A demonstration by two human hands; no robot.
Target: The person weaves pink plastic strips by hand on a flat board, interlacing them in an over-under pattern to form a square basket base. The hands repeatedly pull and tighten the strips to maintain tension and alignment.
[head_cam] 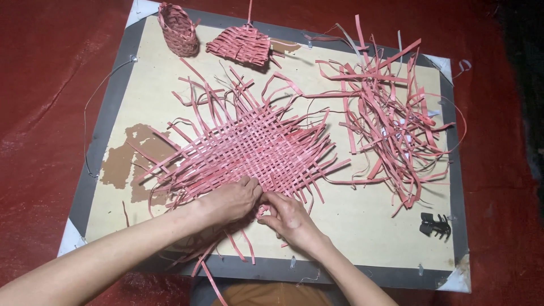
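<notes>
Bare forearms without sleeves, bare hands [258, 207], orange-brown garment at lap

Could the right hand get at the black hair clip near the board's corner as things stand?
Probably yes: the right hand works at the woven mat's near edge, and bare board lies between it and the black clip.

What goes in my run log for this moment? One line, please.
left hand: pressing woven mat edge | right hand: pinching pink strip | loose strips: right | small basket: far left
</notes>
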